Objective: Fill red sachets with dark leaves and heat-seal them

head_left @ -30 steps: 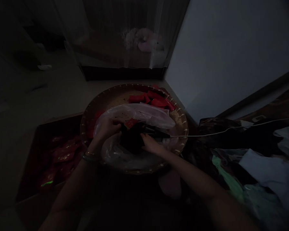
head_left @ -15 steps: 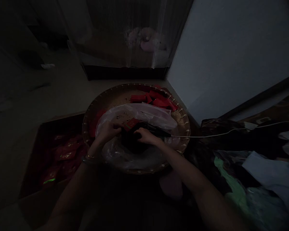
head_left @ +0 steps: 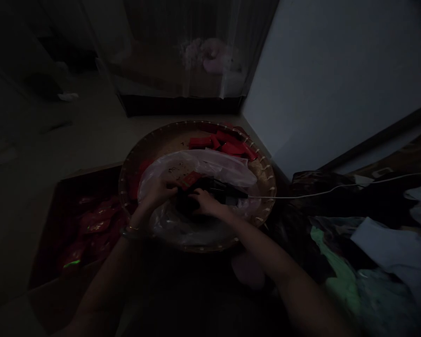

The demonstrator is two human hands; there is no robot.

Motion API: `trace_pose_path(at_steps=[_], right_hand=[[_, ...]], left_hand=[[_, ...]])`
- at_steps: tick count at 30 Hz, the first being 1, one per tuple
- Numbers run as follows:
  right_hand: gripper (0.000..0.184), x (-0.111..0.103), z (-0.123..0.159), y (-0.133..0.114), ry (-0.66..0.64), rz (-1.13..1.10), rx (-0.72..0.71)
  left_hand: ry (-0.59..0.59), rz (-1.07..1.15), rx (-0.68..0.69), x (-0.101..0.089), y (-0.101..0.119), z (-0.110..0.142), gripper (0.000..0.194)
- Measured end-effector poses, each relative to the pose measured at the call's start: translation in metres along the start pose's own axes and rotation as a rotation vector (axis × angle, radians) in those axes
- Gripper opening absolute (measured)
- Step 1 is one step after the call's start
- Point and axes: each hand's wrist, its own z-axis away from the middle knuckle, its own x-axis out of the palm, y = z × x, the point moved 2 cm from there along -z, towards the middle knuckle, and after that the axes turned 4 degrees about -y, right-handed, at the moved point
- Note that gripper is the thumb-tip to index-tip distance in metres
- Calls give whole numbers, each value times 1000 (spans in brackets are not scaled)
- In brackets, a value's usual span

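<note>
My left hand (head_left: 162, 193) has its thumb and fingers pinched at the left edge of a dark mass; what they hold is too dark to make out. My right hand (head_left: 207, 204) lies over that black mass (head_left: 185, 203), fingers apart, with their tips lost in shadow. Just beyond the hands is a small red packet (head_left: 191, 179). To its right rests a black corded tool (head_left: 229, 189), its kind unclear, with a white cord (head_left: 301, 197). Beneath everything a clear plastic bag (head_left: 228, 168) is spread in a round woven tray (head_left: 266, 171).
Several red packets (head_left: 231, 148) lie at the tray's back right. At left stands an open box (head_left: 45, 255) with shiny red packets (head_left: 98, 224) inside. Clothes and plastic bags (head_left: 386, 248) are heaped at right. A pale wall (head_left: 330, 84) rises behind. The room is dim.
My right hand has moved left, from beside the corded tool to over the dark mass near my left hand. My left hand has stayed nearly in place.
</note>
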Motion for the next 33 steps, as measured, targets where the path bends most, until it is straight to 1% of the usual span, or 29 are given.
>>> trace_pose_path(at_steps=[1, 5, 8, 11, 15, 18, 21, 23, 28, 30, 33], right_hand=[[64, 0, 0, 0, -6, -2, -2], [34, -2, -1, 0, -19, -14, -26], [24, -6, -1, 0, 5, -24, -31], [23, -9, 2, 1, 17, -61, -33], [26, -11, 7, 5, 53, -142, -37], [25, -15, 12, 7, 82, -172, -18], [24, -24, 18, 7, 124, -174, 3], [22, -34, 22, 4, 176, -187, 0], [16, -67, 31, -16, 318, -291, -13], [18, -76, 31, -28, 329, -313, -35], [22, -81, 28, -44, 325, -281, -55]], left_hand=[[0, 13, 5, 1, -2, -1, 33], [-6, 42, 19, 5, -5, -3, 32], [-4, 42, 26, 7, -4, -3, 32], [9, 23, 25, 7, -3, -3, 32], [10, 0, 80, 8, -1, -5, 32], [22, -5, 88, 10, 0, -6, 31], [24, -6, 79, 14, 3, -6, 30], [22, -16, 67, 16, 4, -7, 30], [-3, -40, 44, 19, 7, -9, 32], [-14, -21, 44, 20, 8, -10, 31], [-10, 0, 43, 20, 11, -9, 29]])
